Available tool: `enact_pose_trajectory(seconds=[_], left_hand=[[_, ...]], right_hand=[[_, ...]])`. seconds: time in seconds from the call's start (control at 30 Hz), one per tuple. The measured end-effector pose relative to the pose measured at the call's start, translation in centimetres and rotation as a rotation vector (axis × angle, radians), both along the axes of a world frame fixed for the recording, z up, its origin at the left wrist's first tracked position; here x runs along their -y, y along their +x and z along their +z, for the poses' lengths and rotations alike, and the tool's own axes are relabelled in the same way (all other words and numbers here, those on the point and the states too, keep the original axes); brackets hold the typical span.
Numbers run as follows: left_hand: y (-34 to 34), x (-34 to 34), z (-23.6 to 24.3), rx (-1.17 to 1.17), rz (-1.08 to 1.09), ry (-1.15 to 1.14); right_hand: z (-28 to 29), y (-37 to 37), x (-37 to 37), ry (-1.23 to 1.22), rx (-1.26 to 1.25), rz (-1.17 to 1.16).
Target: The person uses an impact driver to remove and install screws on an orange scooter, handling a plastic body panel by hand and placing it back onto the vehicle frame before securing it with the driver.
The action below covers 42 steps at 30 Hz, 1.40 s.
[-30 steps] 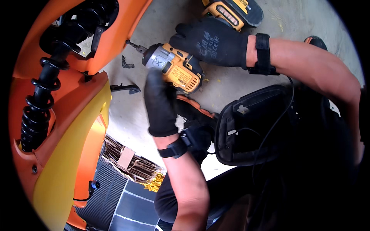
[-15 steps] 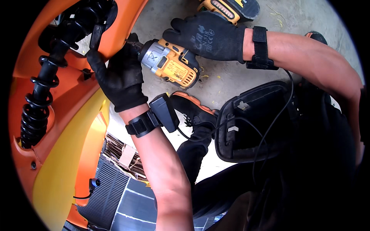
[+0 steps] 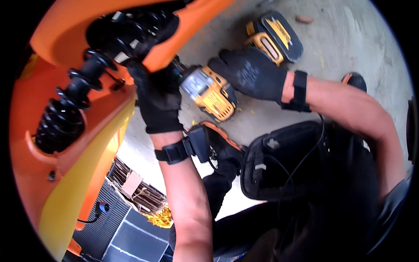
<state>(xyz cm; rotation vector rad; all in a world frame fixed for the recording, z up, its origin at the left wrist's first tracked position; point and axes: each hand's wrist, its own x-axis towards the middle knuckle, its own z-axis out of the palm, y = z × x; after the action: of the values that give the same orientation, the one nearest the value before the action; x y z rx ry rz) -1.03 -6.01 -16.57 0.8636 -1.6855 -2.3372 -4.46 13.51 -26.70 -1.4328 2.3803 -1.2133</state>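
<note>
My right hand [image 3: 255,76], in a black work glove, is wrapped around the handle of a yellow-and-black cordless impact wrench [image 3: 217,103]. Its grey nose points left toward an orange body panel [image 3: 192,32], and its battery [image 3: 281,37] shows beyond my hand. My left hand [image 3: 159,102], gloved in black too, is at the panel's lower edge beside the wrench's nose. Its fingers are bent and partly hidden, so what they grip cannot be made out. Just left of it is a black coil-spring shock absorber [image 3: 72,94] set in the orange body. The tool's tip is mostly hidden.
A yellow panel [image 3: 74,192] runs along the lower left. My dark shoe [image 3: 224,144] with an orange sole is below the wrench. A black open case [image 3: 251,174] sits at my lap, with a cable across it. Stacked cardboard [image 3: 137,185] lies farther down.
The view has shifted, so the panel, shock absorber and both hands sit lower and farther right in the picture. More of the battery shows. Both hands keep their places on the wrench and panel.
</note>
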Motion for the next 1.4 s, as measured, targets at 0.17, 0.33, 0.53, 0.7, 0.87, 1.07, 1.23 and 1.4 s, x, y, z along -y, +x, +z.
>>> enact_pose_trajectory(seconds=[0.17,0.33,0.53,0.7,0.87,1.07,1.23,1.4], left_hand=[[0.1,0.5,-0.1,0.058,-0.041,-0.028],[0.3,1.6,-0.4,0.124,-0.023,0.023],[-0.1,0.2,0.1,0.082,-0.081,-0.100],[1.9,1.7,-1.1,0.053,0.093,0.287],[2.0,0.3,-1.2,0.023,0.074,0.152],[1.8,-0.4,-0.9,0.120,0.113,-0.071],[1.8,0.6,-1.2,0.039,0.056,0.157],[1.8,1.0,-1.9,-0.241,0.102,0.429]], right_hand=[[-0.6,0.2,0.0,0.020,-0.035,-0.022],[-0.7,0.3,-0.3,0.040,-0.009,0.002],[-0.5,-0.1,-0.2,0.028,-0.013,-0.017],[0.2,-0.4,-0.3,0.020,0.040,-0.008],[0.5,-0.4,0.3,0.019,0.113,0.046],[0.8,-0.8,0.1,0.046,0.114,0.087],[1.5,-0.9,-0.1,0.025,0.156,0.062],[1.7,-1.0,-0.1,0.016,0.150,0.066]])
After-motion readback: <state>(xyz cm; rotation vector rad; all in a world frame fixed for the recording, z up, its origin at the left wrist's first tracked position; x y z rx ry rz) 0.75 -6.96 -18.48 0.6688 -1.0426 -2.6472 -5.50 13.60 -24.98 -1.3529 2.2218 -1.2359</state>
